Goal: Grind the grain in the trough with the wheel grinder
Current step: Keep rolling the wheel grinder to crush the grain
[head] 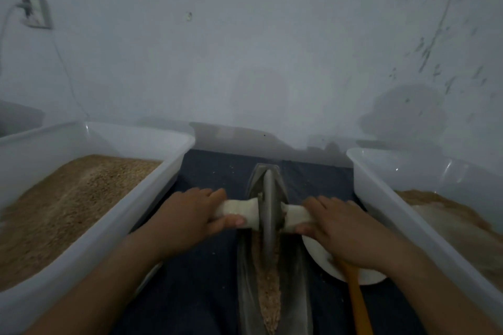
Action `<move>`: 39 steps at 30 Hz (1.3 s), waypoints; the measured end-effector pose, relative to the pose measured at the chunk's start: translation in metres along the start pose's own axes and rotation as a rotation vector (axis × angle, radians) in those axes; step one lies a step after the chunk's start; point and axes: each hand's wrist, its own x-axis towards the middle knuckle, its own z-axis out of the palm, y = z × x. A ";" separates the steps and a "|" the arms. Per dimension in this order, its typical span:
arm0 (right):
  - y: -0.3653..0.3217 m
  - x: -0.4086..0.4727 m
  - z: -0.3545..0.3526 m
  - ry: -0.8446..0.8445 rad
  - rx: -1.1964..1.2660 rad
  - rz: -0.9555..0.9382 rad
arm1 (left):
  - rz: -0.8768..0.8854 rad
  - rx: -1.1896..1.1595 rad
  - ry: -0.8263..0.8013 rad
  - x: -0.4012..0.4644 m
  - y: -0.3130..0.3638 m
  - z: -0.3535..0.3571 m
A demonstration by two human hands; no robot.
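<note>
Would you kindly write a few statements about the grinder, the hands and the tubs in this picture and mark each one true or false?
1. Both hands grip the white handles of the wheel grinder. True: the left hand and the right hand each wrap one handle.
2. The wheel stands at the near end of the trough. False: it stands toward the far end.
3. Ground grain lies in the trough groove on the near side of the wheel. True.
4. The left tub is empty. False: it holds brown grain.
5. An orange-handled utensil rests on the white dish by the right hand. True.
</note>
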 end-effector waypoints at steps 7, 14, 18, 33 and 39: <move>-0.008 -0.019 -0.035 -0.256 0.210 -0.041 | 0.008 -0.422 -0.369 -0.018 -0.001 -0.026; 0.008 0.012 0.002 0.010 0.058 0.075 | -0.141 0.163 0.135 0.005 0.017 0.007; 0.012 0.017 0.021 0.157 -0.034 0.133 | -0.152 0.193 0.252 0.015 0.019 0.013; -0.003 -0.008 -0.037 -0.378 0.312 0.000 | -0.048 -0.333 -0.213 -0.015 0.004 -0.020; 0.008 0.014 0.005 0.039 0.017 0.088 | -0.158 0.123 0.210 0.003 0.019 0.011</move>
